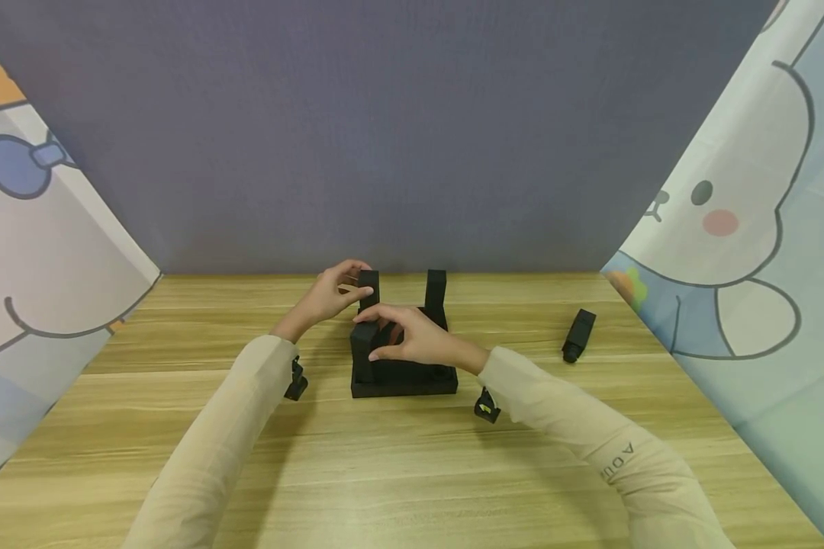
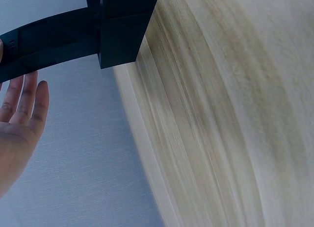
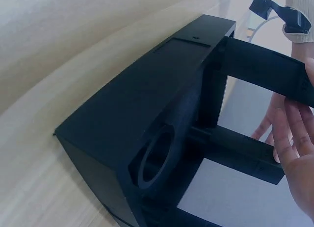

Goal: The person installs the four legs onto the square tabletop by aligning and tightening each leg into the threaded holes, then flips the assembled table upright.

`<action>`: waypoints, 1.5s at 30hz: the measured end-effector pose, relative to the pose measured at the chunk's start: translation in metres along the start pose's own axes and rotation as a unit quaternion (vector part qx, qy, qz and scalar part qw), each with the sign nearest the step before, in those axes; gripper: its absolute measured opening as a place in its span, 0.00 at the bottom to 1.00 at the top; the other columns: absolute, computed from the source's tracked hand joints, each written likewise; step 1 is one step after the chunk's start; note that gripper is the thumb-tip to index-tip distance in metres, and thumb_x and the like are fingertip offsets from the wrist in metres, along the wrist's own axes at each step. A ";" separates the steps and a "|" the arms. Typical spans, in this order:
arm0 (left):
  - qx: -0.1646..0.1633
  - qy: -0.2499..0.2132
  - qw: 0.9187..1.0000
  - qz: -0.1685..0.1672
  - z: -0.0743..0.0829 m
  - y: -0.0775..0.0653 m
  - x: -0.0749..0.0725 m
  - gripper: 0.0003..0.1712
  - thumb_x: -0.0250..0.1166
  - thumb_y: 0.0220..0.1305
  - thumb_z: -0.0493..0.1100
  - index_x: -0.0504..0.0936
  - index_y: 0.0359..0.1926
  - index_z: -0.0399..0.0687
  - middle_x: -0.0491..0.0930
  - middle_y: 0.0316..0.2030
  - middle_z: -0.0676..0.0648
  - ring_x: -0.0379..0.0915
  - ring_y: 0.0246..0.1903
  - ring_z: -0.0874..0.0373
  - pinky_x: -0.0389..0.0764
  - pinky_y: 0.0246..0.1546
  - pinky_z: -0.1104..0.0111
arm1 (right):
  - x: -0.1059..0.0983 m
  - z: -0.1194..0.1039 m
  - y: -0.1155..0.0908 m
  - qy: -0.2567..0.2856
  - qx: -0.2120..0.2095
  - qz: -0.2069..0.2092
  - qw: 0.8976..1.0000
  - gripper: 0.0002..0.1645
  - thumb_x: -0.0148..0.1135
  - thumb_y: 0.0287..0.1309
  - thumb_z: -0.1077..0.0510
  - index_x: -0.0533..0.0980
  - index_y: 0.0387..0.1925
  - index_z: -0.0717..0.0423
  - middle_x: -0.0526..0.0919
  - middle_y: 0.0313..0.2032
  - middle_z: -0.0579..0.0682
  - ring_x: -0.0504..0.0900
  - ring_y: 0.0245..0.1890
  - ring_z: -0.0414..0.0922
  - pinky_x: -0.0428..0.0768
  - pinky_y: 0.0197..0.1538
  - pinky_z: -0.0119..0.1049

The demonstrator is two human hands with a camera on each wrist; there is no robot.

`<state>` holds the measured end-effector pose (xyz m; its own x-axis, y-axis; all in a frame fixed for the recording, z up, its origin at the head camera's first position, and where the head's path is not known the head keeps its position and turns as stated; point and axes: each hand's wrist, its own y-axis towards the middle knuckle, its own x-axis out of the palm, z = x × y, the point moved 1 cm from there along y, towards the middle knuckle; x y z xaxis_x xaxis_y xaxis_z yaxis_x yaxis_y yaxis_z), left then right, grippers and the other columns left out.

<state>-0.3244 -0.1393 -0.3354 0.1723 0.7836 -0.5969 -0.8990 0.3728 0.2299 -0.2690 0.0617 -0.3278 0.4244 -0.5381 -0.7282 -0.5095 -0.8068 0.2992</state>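
A black square base [image 1: 405, 387] stands on the table with three upright posts rising from its corners. My left hand [image 1: 329, 293] holds the back left post [image 1: 369, 280] near its top, thumb on the near side and fingers behind. The right hand [image 1: 412, 335] pinches the front left post [image 1: 364, 351] between thumb and fingers, close to its upper end. In the right wrist view, the right hand's fingers [image 3: 289, 138] lie along the post, and a round socket [image 3: 156, 156] shows in the base's post-less corner. The back right post [image 1: 436, 288] stands untouched.
A loose black post [image 1: 580, 334] with a rounded end lies on the wooden table [image 1: 398, 473] to the right. Wrist cameras [image 1: 487, 406] hang below both sleeves. A grey panel [image 1: 398, 137] rises behind the table, with cartoon-printed sheets [image 1: 741, 229] at both sides.
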 end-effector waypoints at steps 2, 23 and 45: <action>-0.001 -0.002 1.000 0.000 0.000 0.000 0.000 0.23 0.61 0.61 0.45 0.68 0.56 0.48 0.72 0.51 0.41 0.71 0.51 0.45 0.75 0.50 0.53 | 0.000 0.000 0.000 0.001 -0.002 0.001 1.000 0.32 0.68 0.49 0.56 0.68 0.57 0.51 0.73 0.55 0.47 0.74 0.45 0.41 0.80 0.36 0.33; 0.021 0.008 1.000 0.005 -0.002 0.001 0.001 0.22 0.61 0.61 0.46 0.69 0.55 0.47 0.72 0.48 0.40 0.72 0.50 0.44 0.77 0.46 0.52 | -0.006 0.005 0.003 0.000 -0.012 -0.034 0.999 0.29 0.65 0.53 0.56 0.69 0.57 0.51 0.74 0.54 0.48 0.74 0.49 0.42 0.80 0.41 0.34; 0.002 0.004 1.000 -0.001 0.001 0.001 -0.001 0.23 0.61 0.61 0.45 0.69 0.56 0.48 0.73 0.49 0.40 0.72 0.51 0.45 0.76 0.48 0.52 | -0.008 0.000 0.003 -0.001 -0.003 -0.028 1.000 0.31 0.67 0.50 0.57 0.68 0.57 0.52 0.74 0.52 0.48 0.74 0.48 0.42 0.80 0.42 0.41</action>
<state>-0.3248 -0.1392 -0.3340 0.1711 0.7782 -0.6043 -0.8970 0.3767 0.2311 -0.2746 0.0635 -0.3208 0.4510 -0.4916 -0.7449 -0.4809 -0.8370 0.2612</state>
